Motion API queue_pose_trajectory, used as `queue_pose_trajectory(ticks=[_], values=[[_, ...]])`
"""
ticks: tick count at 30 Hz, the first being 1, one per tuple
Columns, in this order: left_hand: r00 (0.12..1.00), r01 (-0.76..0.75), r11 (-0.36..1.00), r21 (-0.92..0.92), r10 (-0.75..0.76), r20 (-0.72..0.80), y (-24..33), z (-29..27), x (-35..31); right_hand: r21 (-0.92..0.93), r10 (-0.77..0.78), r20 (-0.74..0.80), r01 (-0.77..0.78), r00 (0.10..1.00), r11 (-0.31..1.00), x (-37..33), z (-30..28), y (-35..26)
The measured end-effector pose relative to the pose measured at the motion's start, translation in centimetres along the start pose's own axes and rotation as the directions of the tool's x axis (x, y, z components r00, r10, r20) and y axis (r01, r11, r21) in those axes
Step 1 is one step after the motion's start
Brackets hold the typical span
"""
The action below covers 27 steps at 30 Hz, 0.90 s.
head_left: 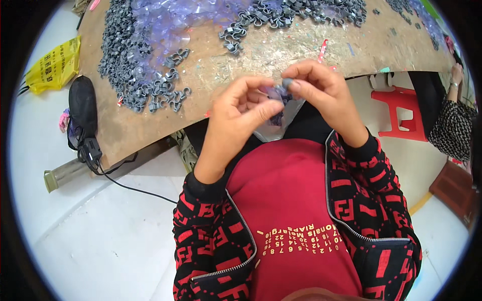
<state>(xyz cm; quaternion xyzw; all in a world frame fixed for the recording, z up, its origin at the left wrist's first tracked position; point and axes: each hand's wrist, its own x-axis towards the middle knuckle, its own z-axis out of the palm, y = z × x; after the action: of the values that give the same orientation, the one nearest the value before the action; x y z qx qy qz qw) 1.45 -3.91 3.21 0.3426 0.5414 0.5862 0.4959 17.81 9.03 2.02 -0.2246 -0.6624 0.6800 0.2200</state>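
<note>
Both of my hands meet just past the table's near edge, above my lap. My left hand (236,110) is closed, thumb against fingers, on a translucent purple plastic piece (271,92). Pinched between the thumb and forefinger of my right hand (324,90) is a small grey plastic clip (286,83). The two parts are close together; whether they are joined I cannot tell. Below the fingers, more purple pieces (276,119) show over a pale bag or sheet (271,131) on my lap, partly hidden by my hands.
Grey clips (120,50) and translucent purple pieces (165,22) lie heaped across the wooden table (211,67). More grey clips (281,12) lie farther back. A yellow bag (55,65) and a black pouch with a cable (83,100) are left; a red stool (401,113) and another person's sleeve (452,125) are right.
</note>
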Motion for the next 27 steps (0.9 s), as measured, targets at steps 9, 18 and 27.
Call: queue_pose_trajectory(ticks=[9, 18, 27], values=[[0.998, 0.057, 0.911, 0.408, -0.067, 0.009, -0.9, -2.1, -3.4, -0.284, 0.106, -0.005, -0.103, 0.994, 0.953, -4.7, -0.5, 4.1], [0.928, -0.022, 0.871, 0.491, 0.200, -0.313, -0.3, -4.6, -3.7, -0.612, -0.358, 0.210, 0.408, 0.910, 0.678, 2.0, 2.0, 1.9], [0.801, 0.009, 0.870, 0.492, 0.288, -0.524, -0.7, -9.6, -5.5, -0.824, -0.430, 0.278, 0.443, 0.859, 0.352, 5.1, 2.4, 3.7]])
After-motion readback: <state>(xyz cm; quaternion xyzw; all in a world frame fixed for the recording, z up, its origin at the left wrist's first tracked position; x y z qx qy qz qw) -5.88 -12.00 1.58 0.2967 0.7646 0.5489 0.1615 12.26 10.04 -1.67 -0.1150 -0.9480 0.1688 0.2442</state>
